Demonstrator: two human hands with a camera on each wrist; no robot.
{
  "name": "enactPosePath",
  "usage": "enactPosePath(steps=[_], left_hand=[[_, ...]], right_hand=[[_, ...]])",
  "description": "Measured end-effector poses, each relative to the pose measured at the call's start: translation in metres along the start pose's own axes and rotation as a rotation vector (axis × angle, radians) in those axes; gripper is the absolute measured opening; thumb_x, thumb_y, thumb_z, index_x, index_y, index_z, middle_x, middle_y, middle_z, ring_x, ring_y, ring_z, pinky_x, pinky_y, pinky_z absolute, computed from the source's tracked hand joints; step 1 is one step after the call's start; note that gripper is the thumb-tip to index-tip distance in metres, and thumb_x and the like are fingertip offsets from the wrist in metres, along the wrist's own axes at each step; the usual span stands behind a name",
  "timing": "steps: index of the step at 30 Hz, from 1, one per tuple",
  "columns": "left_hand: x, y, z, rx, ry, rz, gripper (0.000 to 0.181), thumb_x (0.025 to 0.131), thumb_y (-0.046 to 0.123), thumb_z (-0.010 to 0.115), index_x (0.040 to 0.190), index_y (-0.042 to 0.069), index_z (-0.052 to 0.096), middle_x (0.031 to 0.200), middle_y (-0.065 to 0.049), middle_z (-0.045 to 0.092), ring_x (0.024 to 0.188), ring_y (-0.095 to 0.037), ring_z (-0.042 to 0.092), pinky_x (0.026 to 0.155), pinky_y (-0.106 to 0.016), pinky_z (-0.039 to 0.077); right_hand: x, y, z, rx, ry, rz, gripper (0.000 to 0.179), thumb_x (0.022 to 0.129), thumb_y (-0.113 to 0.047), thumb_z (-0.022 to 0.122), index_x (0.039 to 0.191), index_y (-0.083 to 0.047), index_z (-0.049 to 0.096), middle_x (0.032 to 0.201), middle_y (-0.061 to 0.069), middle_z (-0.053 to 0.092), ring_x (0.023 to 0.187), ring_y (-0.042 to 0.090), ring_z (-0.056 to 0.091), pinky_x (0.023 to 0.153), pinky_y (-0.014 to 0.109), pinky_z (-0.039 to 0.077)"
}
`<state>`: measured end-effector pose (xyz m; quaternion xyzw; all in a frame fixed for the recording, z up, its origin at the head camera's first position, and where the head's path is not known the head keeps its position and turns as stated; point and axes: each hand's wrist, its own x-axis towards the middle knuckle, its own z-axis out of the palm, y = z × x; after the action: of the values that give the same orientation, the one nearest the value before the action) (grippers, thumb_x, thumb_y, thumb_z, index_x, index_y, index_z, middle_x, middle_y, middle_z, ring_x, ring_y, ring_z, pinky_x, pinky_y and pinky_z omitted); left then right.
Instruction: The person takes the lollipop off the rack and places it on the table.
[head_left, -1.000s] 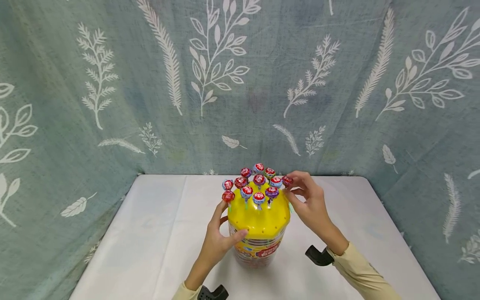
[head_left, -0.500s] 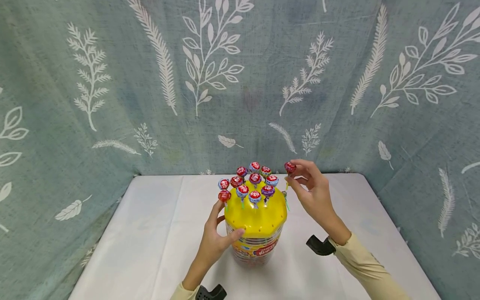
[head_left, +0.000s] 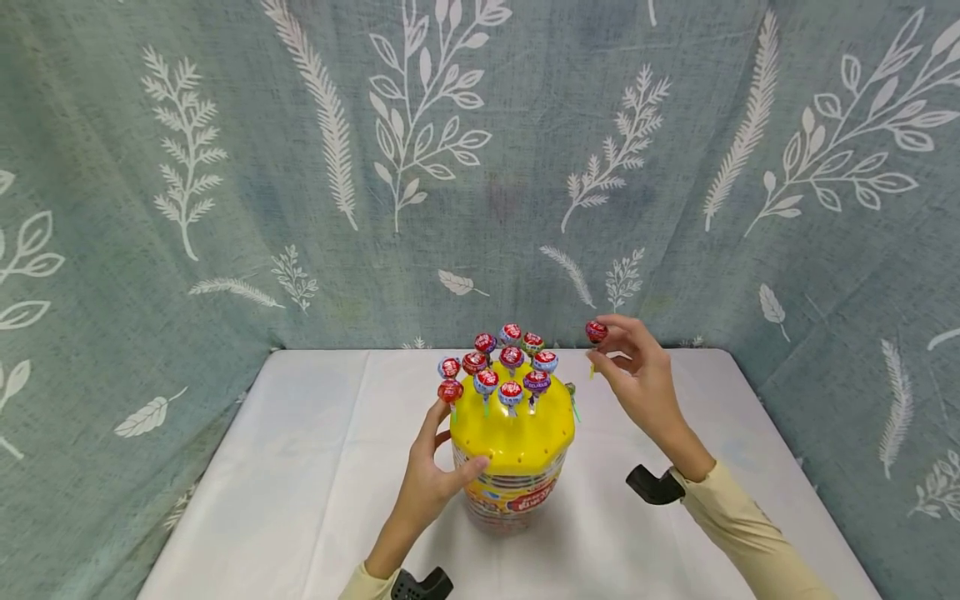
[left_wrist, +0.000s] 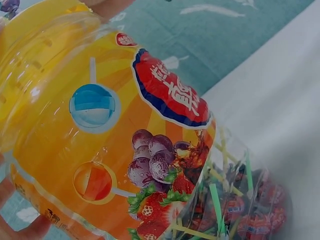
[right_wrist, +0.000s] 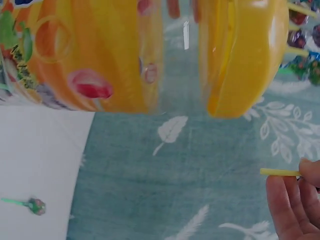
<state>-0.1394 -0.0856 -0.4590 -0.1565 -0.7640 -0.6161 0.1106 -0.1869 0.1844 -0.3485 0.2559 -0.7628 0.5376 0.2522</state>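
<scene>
A clear candy jar [head_left: 501, 527] with a yellow lid [head_left: 517, 437] stands upright. Several wrapped lollipops, among them a blue-and-red lollipop [head_left: 511, 393], stick up from holes in the lid. My left hand [head_left: 435, 475] grips the jar at its left side, thumb at the lid's front edge and fingers partly hidden behind. To the right of the lid, my right hand [head_left: 637, 367] holds up a dark red lollipop [head_left: 596, 332], apart from the jar. In the right wrist view, thumb and fingers pinch its yellow stick [right_wrist: 279, 172]; its head lies out of that view.
A green lollipop [right_wrist: 36, 206] lies on the white tabletop [head_left: 300, 500] just right of the jar. More lollipops [left_wrist: 260, 220] show through the jar's clear bottom. Behind the table hangs a leaf-patterned teal curtain [head_left: 510, 267].
My right hand has lifted the dark red lollipop up and to the right, away from the lid's right edge. The left hand keeps its grip on the jar.
</scene>
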Motion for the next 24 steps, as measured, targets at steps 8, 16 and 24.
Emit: enactPosePath(steps=[8,16,24], left_hand=[[-0.001,0.002,-0.001,0.007,0.003,0.005,0.083,0.078,0.03,0.072,0.148,0.026,0.028,0.15,0.003,0.032,0.133,-0.022,0.032,0.099,-0.054,0.037],[-0.001,0.0,-0.001,0.012,0.008,-0.011,0.083,0.078,0.03,0.072,0.148,0.027,0.027,0.15,0.003,0.032,0.134,-0.022,0.032,0.099,-0.053,0.037],[-0.001,0.001,0.001,-0.004,0.005,-0.001,0.083,0.078,0.03,0.072,0.148,0.026,0.028,0.15,0.003,0.032,0.134,-0.021,0.031,0.099,-0.055,0.036]], right_hand=[[-0.001,0.014,-0.004,0.032,-0.003,0.116,0.044,0.082,0.014,0.062,0.123,0.005,0.052,0.088,0.026,0.056,0.073,0.042,0.057,0.06,0.025,0.054],[-0.005,0.042,-0.003,-0.023,-0.017,0.203,0.043,0.083,0.012,0.062,0.124,0.003,0.053,0.09,0.028,0.056,0.074,0.042,0.058,0.058,0.026,0.054],[-0.013,0.104,-0.004,-0.122,-0.027,0.273,0.044,0.082,0.006,0.067,0.124,-0.004,0.056,0.087,0.02,0.059,0.07,0.033,0.061,0.056,0.026,0.053]])
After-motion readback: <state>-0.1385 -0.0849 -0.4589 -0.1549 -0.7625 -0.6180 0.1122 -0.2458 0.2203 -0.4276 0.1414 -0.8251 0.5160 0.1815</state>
